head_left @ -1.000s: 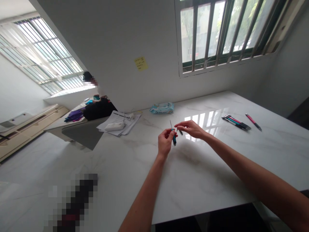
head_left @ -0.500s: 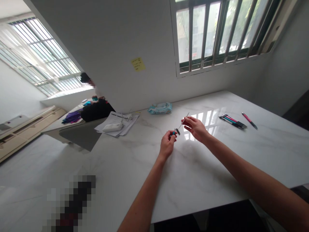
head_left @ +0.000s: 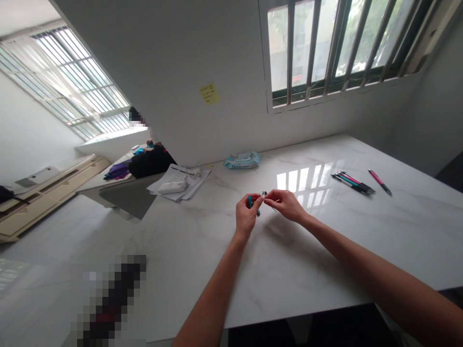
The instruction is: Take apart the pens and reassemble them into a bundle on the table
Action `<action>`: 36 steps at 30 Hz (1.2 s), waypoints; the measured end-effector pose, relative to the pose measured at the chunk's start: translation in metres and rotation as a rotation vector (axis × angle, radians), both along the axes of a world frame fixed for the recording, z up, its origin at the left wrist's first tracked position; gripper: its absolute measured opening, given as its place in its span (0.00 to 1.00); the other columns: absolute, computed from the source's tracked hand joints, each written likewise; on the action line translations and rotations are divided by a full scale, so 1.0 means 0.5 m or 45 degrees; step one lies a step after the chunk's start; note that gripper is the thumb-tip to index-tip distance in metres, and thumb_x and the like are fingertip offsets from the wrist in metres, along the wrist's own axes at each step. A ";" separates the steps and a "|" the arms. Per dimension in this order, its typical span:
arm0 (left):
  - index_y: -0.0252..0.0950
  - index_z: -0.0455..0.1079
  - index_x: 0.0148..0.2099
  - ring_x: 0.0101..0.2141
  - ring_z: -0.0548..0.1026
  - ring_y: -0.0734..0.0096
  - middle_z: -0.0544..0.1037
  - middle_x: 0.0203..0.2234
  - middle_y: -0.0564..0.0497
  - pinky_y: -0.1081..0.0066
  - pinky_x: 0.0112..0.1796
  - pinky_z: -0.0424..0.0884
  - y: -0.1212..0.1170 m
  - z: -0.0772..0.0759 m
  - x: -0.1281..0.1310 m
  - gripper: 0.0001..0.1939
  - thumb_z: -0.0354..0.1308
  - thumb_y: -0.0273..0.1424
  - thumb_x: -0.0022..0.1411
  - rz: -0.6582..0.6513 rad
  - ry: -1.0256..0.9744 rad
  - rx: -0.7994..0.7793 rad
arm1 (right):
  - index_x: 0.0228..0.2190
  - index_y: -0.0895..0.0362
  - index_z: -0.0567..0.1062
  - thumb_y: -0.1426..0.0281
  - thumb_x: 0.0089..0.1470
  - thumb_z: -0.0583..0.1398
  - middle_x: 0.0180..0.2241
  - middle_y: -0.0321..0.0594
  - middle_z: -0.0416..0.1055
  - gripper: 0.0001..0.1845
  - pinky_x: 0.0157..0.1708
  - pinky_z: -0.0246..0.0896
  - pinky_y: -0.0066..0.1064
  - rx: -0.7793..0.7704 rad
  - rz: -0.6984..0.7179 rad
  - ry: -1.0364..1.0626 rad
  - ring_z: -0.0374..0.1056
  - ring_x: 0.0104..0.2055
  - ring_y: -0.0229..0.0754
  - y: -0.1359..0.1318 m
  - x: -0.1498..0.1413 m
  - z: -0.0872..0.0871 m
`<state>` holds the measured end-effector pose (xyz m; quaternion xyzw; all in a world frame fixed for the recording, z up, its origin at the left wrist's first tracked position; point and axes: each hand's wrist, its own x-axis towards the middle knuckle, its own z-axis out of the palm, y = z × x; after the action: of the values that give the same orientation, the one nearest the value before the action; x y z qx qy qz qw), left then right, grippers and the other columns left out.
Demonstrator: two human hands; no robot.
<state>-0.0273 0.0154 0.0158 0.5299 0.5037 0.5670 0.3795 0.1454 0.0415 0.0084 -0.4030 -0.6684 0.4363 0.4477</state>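
My left hand (head_left: 248,215) grips a teal pen barrel (head_left: 250,202) between its fingers, with the lower end partly hidden. My right hand (head_left: 285,204) pinches a thin metal pen refill (head_left: 271,204) close to the barrel. A small dark pen part (head_left: 265,193) shows between my fingertips, and I cannot tell which hand holds it. Both hands are raised a little above the white marble table (head_left: 311,270).
Several pens lie bundled at the right (head_left: 352,183), with a pink pen (head_left: 379,182) beside them. A wipes packet (head_left: 241,160) stands by the wall. Papers (head_left: 177,185) with a white object lie left. A person (head_left: 134,114) stands beyond a black bag (head_left: 152,162).
My hands have moved closer together. The thin refill, which pointed up and right from my right fingers, now sits low against the teal barrel.
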 end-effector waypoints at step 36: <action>0.43 0.79 0.49 0.39 0.81 0.60 0.84 0.39 0.46 0.68 0.41 0.71 0.078 0.008 0.054 0.10 0.60 0.34 0.68 0.158 1.621 -0.107 | 0.46 0.54 0.83 0.70 0.60 0.62 0.42 0.44 0.75 0.13 0.41 0.59 0.29 0.147 -0.168 -0.910 0.73 0.44 0.45 0.043 0.058 -0.027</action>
<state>-0.0001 0.0544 0.0199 0.7174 0.6820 0.1418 -0.0069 0.1745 0.0631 -0.0052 -0.5463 -0.7787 0.1997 0.2351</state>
